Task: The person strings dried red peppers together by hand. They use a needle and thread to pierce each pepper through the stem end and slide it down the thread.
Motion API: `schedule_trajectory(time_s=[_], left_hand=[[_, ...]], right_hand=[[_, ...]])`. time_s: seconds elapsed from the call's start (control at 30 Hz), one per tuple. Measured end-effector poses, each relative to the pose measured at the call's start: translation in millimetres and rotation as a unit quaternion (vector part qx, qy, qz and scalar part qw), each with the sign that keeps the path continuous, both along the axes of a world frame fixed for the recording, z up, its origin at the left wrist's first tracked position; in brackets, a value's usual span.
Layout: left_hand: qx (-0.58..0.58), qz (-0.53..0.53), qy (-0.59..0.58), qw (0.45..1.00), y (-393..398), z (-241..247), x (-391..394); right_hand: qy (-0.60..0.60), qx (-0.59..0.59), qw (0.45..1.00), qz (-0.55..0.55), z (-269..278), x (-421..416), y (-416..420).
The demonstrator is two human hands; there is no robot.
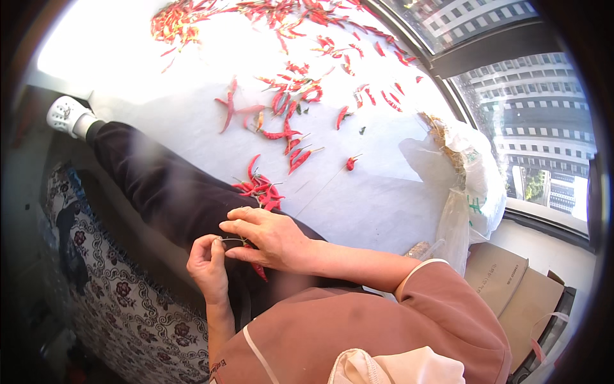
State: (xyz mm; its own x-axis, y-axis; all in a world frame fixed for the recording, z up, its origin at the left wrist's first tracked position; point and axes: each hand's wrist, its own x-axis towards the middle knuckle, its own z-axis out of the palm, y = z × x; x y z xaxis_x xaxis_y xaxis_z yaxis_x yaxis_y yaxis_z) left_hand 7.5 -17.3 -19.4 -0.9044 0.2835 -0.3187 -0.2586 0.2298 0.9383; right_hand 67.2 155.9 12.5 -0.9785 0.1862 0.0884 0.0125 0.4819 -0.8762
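Note:
Over my lap, my left hand (pixel 208 264) pinches one end of a thin pale strand (pixel 232 239) between thumb and forefinger. I cannot tell whether it is thread, wire or a needle. The strand curves across to my right hand (pixel 273 240), whose thumb and fingers close around the top of a red chili pepper (pixel 259 271). My palm hides the chili's stem end. Just beyond the right hand, a cluster of red chilies (pixel 261 187) lies bunched against my thigh, its lower part hidden by the hand.
Loose chilies (pixel 288 91) are scattered over the white surface (pixel 374 206), with a heap (pixel 177 24) at the far left in glare. Right of me stand a white plastic bag (pixel 479 177), a cardboard box (pixel 496 276) and a window (pixel 527 110). Patterned fabric (pixel 129 297) lies left.

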Motion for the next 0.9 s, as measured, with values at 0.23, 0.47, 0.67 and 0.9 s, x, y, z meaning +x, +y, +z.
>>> schedule_trajectory(time_s=[0.23, 0.47, 0.67, 0.9], left_hand=[[-0.019, 0.0, 0.045, 0.999, 2.2, -1.0, 2.8], [-0.031, -0.015, 0.022, 0.999, 11.3, 0.0, -0.8], [-0.05, -0.004, -0.019, 0.999, 19.1, 14.0, -4.5], [-0.068, 0.011, -0.037, 0.997, 21.2, 16.1, -7.7]], right_hand=[[-0.013, -0.004, 0.968, -0.249, -22.8, -7.0, 147.6], [-0.071, 0.298, 0.812, -0.496, -161.2, 57.1, 508.2], [-0.332, 0.46, 0.728, -0.384, -171.5, 48.9, 555.9], [-0.346, 0.441, 0.744, -0.364, -147.9, 47.6, 531.7]])
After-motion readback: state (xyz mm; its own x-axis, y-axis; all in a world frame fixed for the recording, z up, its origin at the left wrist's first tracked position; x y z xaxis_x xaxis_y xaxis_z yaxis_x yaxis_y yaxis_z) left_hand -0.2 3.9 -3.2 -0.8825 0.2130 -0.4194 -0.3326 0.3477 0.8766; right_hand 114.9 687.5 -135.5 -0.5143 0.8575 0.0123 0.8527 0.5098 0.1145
